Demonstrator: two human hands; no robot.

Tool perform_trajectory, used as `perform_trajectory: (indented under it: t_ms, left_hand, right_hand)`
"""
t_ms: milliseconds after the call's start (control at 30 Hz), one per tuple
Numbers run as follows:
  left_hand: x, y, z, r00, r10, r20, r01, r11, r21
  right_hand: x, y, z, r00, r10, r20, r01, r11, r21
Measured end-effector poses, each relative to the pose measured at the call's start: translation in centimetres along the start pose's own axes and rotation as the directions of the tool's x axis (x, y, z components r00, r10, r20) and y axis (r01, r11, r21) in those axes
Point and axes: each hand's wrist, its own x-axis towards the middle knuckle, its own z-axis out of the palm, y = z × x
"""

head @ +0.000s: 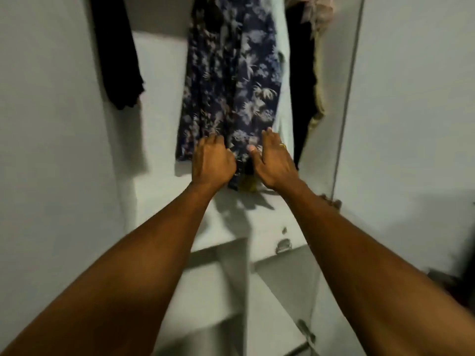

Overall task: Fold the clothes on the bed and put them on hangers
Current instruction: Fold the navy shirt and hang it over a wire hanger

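Wardrobe [64, 124], pale, open; all clothes hang above and beyond the fingers.

Dress [231, 73], dark blue with a leaf print, hanging straight down; its hem lies at the fingers. Its hanger is out of view.

Black garment [115, 52], well to the left of the fingers; dark and beige garments [303, 73], just to the right.

Shelf [159, 186], directly under the fingers; drawer handle [283, 245], below and nearer the person.

Left hand [212, 160]: fingers [213, 140] curled, gripping the hem.

Right hand [273, 163]: fingers [270, 136] fairly straight, laid flat on the cloth.

Step, by judgement: dress hung, hem being settled. Next move calls for letting go cleanly without dragging the cloth, then fetching another garment.
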Motion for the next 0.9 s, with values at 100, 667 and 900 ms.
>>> perform_trajectory:
  t_ms: [100,667,900]
  left_hand:
    - [-5.8,3.7,3.2,0.989,0.077,0.129,-0.07,0.996,-0.054]
    - [-46.4,23.5,4.4,0.463,0.639,0.615,-0.379,0.769,-0.514]
    - [-58.0,25.1,-1.3,0.149,0.846,0.511,-0.457,0.518,-0.724]
  right_hand:
    - [-7.8,4.2,-2.0,0.993,0.093,0.067,-0.087,0.991,-0.098]
    - [-62.0,8.1,-13.4,0.52,0.837,0.171,-0.717,0.536,-0.446]
    - [-75.7,-3.8,-17.1,0.238,0.966,-0.097,-0.886,0.175,-0.429]
